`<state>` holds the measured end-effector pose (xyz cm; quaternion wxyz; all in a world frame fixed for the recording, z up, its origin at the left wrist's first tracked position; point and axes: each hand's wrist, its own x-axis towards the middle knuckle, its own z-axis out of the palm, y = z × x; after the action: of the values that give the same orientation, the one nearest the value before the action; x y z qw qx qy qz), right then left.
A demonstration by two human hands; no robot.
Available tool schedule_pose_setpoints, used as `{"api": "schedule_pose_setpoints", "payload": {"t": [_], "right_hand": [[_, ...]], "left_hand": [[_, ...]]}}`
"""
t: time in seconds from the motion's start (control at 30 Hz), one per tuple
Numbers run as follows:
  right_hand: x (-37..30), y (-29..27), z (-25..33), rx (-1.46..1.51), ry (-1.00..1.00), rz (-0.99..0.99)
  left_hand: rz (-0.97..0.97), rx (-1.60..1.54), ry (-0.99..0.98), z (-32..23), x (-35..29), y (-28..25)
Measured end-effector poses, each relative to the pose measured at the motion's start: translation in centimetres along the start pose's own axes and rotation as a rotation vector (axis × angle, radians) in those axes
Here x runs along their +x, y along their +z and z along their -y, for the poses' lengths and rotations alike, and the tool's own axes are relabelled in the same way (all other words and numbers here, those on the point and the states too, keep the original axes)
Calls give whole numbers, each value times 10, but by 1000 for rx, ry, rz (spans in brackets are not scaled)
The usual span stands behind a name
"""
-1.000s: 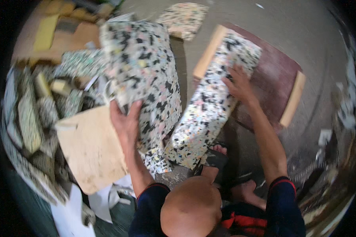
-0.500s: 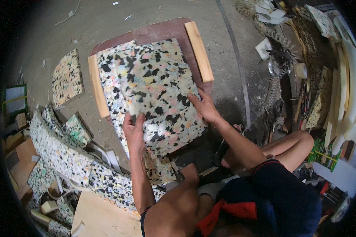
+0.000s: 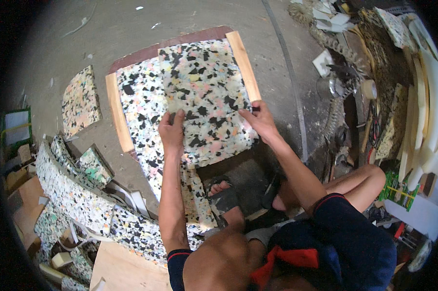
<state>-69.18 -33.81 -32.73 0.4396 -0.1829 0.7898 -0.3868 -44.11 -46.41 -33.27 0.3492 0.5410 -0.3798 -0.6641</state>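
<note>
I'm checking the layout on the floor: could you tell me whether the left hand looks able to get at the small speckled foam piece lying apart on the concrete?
Probably not without leaning. The left hand rests flat on the foam sheet; the small foam piece lies apart beyond the left wooden rail, with bare floor between.

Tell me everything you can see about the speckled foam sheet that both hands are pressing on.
The speckled foam sheet looks like rebonded foam: pale, with black, pink, yellow and green flecks. It is roughly square and lies flat on a second, similar sheet, between two light wooden strips on a reddish-brown board on the concrete floor. The left hand presses its near left part, fingers spread; the right hand presses its near right edge. Its near edge looks ragged.
</note>
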Motion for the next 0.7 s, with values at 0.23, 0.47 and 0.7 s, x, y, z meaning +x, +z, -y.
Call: {"api": "schedule_pose_setpoints", "payload": {"t": [0.23, 0.47, 0.7], "right_hand": [[-19, -1, 1, 33, 8, -36], [-11, 2, -19, -20, -126, -214], [-7, 8, -29, -103, -269, -316]], "left_hand": [[-58, 117, 57, 9, 3, 3], [-61, 239, 232, -2, 2, 7], [-82, 623, 285, -15, 0, 3]]}}
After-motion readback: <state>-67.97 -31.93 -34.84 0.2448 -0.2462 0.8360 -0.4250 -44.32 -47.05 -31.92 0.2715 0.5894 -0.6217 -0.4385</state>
